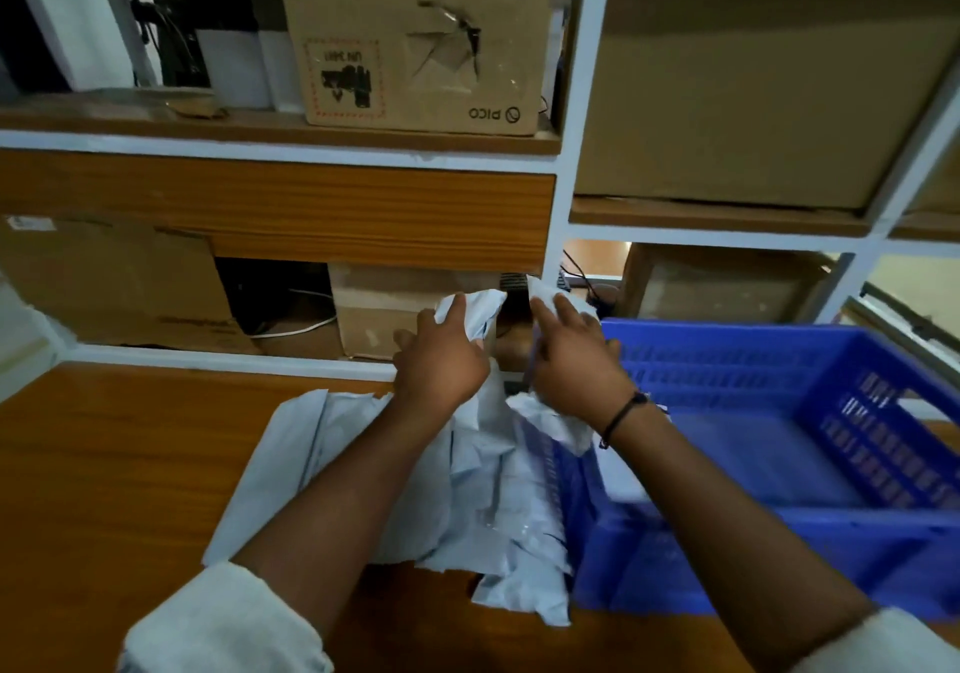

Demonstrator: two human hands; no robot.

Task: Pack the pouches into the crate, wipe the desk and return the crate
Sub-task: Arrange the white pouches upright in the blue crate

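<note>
- Mostly unpacked, judging by the loose heap of pouches [483, 469] on the desk [104, 464], crumpled and overlapping, pressed against the left wall of the crate [727, 360] near its front corner.
- Gripped in the left hand [441, 360]: the top of one pale pouch, fingers curled round it, lifted above the heap.
- Pinched in the right hand [571, 355]: another pale corner, thumb and fingers closed on it, raised just beside the left hand.
- Hard to tell whether a single pouch stretched between both hands or two separate ones.
- Inside the crate: something pale and flat along the floor, too blurred to call a pouch with certainty.
- Judged as early in the packing step, with most of the heap left to move across.
- Wiping not begun, going by the pouches covering the desk and no cloth in view.
- Crate not yet returned, sitting on the desk at the right.
- On the right wrist: a dark band [623, 415].
- Behind the desk: white-framed shelves [582, 100] stacked with cardboard boxes [415, 48], one printed PICO upside down.
</note>
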